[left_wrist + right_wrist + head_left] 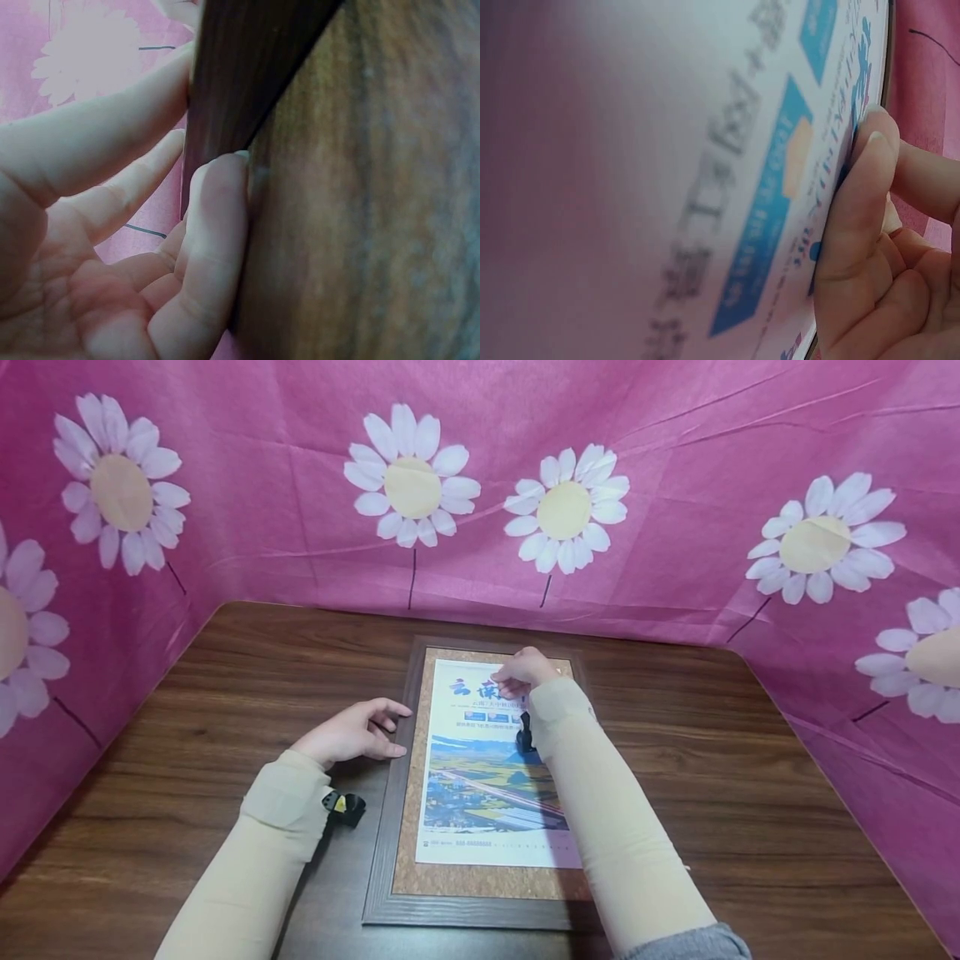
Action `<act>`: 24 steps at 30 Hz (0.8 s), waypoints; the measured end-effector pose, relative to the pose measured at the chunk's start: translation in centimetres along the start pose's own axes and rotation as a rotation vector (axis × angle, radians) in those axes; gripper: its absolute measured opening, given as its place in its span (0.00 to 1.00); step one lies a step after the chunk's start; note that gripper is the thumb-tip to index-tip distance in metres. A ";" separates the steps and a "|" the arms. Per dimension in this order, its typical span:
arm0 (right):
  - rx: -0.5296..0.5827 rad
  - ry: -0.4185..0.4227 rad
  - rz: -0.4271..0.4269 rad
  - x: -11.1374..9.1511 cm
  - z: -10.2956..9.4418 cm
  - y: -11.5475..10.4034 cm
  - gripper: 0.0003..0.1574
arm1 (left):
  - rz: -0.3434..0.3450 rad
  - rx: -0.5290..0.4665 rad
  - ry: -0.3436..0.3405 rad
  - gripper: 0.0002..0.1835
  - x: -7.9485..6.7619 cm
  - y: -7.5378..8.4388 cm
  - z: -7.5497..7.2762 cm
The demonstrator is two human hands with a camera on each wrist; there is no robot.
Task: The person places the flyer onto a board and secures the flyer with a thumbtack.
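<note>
1. Pink cloth [675, 443] printed with white daisies walls in a dark wood-grain worktop [750, 793] on three sides.
2. A framed cork board [408, 860] lies flat on the worktop, its long side running away from the person, with a dark wooden frame around a cork field.
3. On the cork lies a poster [480, 793], covering most of the board; it shows large characters at its far end, a row of small blue boxes beneath them, and a landscape picture lower down.
4. The right hand [525, 672] is over the far end of the poster, near the board's far edge. Its fingers are curled and its fingertips [870, 150] press on the paper by the blue print; whether they pinch anything small I cannot tell.
5. The left hand [356, 735] rests on the worktop just beside the board's left edge. Its fingers are loosely spread and relaxed, holding nothing, with a fingertip [221, 180] touching the outer side of the frame.
6. Both forearms wear beige sleeves [622, 843], each carrying a small black device [345, 807] at the wrist.
</note>
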State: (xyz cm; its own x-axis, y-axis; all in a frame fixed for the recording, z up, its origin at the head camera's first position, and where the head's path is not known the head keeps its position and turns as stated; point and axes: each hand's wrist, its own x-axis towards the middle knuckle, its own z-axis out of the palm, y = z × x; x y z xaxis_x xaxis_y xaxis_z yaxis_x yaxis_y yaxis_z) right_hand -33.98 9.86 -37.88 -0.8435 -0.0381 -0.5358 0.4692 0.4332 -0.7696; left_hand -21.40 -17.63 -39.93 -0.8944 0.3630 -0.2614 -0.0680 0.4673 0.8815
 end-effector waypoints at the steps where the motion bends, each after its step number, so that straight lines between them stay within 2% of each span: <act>1: -0.012 0.004 0.002 0.1 0.0 0.0 0.10 | -0.004 -0.002 0.002 0.33 0.0 0.0 0.0; 13: -0.032 0.015 0.008 0.4 0.2 -0.2 0.18 | -0.015 0.008 0.004 0.33 0.1 -0.2 0.0; 24: -0.099 0.055 0.042 0.3 0.1 -0.1 0.17 | -0.013 0.005 -0.004 0.34 0.2 -0.2 0.1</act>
State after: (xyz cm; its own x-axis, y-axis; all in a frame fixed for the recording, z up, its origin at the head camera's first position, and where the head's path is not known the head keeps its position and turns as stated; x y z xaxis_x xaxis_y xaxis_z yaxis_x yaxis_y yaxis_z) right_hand -34.28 9.73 -38.02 -0.8381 0.0302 -0.5447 0.4785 0.5204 -0.7073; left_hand -21.54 -17.53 -40.23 -0.8916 0.3603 -0.2743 -0.0772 0.4759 0.8761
